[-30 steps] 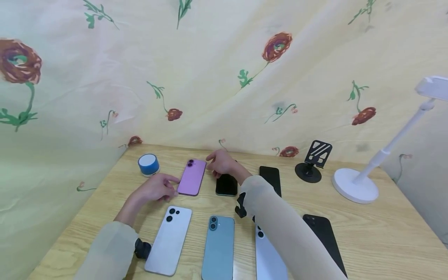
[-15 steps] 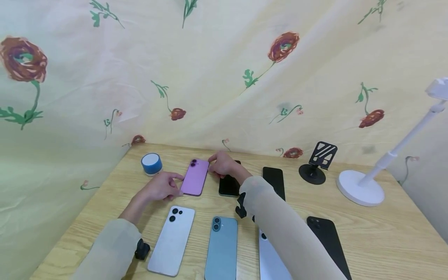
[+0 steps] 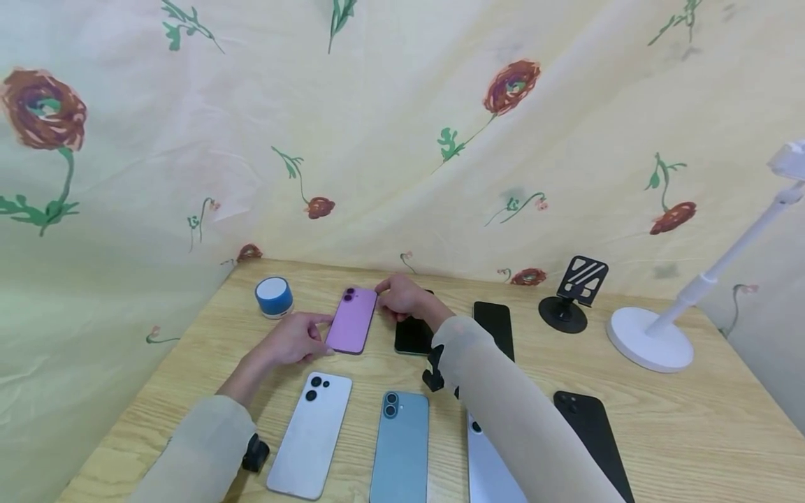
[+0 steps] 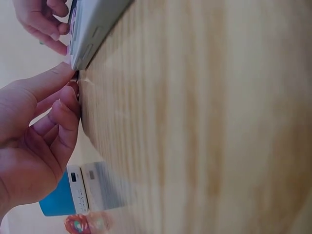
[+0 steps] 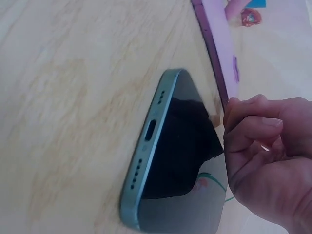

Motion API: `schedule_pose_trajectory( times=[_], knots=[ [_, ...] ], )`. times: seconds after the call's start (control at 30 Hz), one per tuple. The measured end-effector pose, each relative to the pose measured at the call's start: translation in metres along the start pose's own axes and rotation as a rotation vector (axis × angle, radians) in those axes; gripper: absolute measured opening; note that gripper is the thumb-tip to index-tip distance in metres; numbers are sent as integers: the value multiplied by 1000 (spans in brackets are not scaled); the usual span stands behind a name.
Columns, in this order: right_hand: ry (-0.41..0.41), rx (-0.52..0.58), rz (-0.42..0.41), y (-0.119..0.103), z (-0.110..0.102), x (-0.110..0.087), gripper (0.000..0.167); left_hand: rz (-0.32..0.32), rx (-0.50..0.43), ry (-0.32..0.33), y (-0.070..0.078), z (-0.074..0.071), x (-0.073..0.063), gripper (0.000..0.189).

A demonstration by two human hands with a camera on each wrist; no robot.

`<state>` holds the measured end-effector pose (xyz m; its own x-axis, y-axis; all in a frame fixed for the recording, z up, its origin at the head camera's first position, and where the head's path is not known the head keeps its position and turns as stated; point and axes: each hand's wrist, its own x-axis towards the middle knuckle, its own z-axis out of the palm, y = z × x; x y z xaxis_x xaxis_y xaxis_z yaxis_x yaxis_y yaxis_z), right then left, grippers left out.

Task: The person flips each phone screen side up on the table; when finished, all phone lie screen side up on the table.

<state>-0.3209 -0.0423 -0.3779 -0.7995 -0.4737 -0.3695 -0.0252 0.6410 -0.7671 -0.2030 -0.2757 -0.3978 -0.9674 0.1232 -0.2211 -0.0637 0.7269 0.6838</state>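
Observation:
A purple phone (image 3: pixel 352 320) lies face down at the back of the table. My left hand (image 3: pixel 294 339) holds its lower left corner, with the index finger at the left edge and the thumb by the bottom. On the other side, my right hand (image 3: pixel 401 297) grips it near the upper right corner with bent fingers, also seen in the right wrist view as a curled hand (image 5: pixel 265 141) against the purple edge. Below my right hand is a dark-screened phone with a green frame (image 5: pixel 170 146), lying face up. The left wrist view partly hides the purple phone.
Nearer me lie a white phone (image 3: pixel 311 436), a blue phone (image 3: pixel 400 447), a pale phone (image 3: pixel 490 468) partly under my right forearm, and a black phone (image 3: pixel 591 433). Another dark phone (image 3: pixel 495 325), a blue tape roll (image 3: pixel 274 297), black stand (image 3: pixel 564 314) and white lamp (image 3: pixel 650 339) stand farther back.
The right hand has come in against the purple phone's right edge, and the left fingers have closed in at its lower left corner. The head view has shifted slightly.

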Motion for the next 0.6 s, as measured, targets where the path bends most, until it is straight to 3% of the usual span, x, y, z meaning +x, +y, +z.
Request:
schedule_pose_trajectory(
  times=[0.13,0.6],
  knots=[
    [-21,93,14,-1,0,-1,46,-6,10,-1,0,0,-1,66],
    [-9,218,-25,9,-4,2,40,33,-3,-25,-2,-1,0,63]
  ],
)
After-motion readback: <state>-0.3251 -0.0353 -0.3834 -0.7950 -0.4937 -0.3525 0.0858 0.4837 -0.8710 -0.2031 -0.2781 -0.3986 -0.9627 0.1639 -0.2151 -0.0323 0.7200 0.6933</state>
